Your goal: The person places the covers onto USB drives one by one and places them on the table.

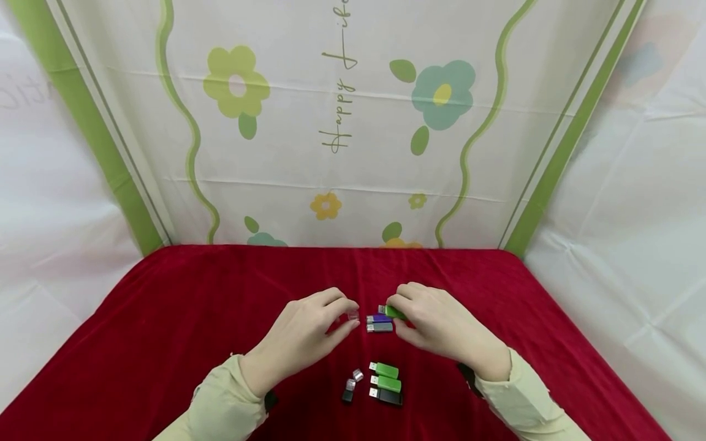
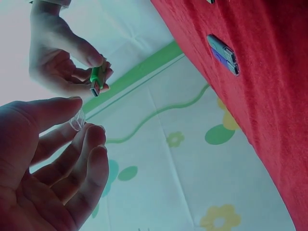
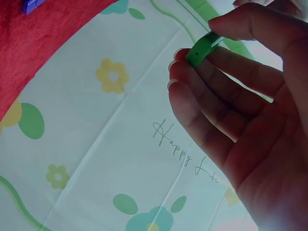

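Observation:
My left hand (image 1: 311,327) pinches a small clear plastic cap (image 2: 77,120) between thumb and fingers. A green USB stick (image 3: 204,49) is held in my right hand (image 1: 436,315), its metal plug bare and pointing toward the left hand in the left wrist view. The two hands are apart, the cap facing the plug across a short gap. Between them in the head view, a purple USB stick (image 1: 379,318) and a grey USB stick (image 1: 379,327) with clear caps lie side by side on the red cloth.
Nearer me lie two green USB sticks (image 1: 384,370) and a black USB stick (image 1: 386,397), plugs to the left. Beside them are a clear cap (image 1: 357,375) and another small piece with a black end (image 1: 348,392). Red cloth (image 1: 220,294) covers the table; printed curtains (image 1: 342,171) enclose it.

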Demonstrator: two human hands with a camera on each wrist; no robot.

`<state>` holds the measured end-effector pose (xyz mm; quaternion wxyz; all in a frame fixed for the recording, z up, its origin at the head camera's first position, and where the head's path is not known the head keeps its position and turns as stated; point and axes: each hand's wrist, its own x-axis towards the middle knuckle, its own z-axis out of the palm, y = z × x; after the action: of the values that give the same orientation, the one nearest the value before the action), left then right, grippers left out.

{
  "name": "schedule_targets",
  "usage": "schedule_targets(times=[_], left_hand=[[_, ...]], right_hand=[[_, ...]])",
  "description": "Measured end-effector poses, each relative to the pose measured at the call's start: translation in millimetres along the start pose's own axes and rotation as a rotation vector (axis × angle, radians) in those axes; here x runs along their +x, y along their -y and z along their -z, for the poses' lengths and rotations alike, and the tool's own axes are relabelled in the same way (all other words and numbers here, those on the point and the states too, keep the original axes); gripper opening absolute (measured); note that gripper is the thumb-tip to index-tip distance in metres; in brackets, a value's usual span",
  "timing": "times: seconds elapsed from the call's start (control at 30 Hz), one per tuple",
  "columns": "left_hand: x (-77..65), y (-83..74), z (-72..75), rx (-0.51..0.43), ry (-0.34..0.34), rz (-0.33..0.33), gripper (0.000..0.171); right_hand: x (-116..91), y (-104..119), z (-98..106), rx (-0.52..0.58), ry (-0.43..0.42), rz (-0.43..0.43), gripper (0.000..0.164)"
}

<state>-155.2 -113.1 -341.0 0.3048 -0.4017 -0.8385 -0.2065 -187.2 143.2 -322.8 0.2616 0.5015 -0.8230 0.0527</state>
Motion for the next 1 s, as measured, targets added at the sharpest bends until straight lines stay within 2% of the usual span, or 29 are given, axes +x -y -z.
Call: schedule_targets(times=[0.5, 1.0], left_hand=[[-2.2, -1.3, -5.8, 0.008, -0.019, -0.055, 0.018], [-3.2, -3.4, -6.8, 0.037, 0.004, -0.049, 0.019]], right_hand=[[0.9, 8.3, -5.7, -0.004, -0.001, 0.042, 0.015], [3.6, 13.3, -2.7, -0.016, 0.001, 0.046, 0.014]])
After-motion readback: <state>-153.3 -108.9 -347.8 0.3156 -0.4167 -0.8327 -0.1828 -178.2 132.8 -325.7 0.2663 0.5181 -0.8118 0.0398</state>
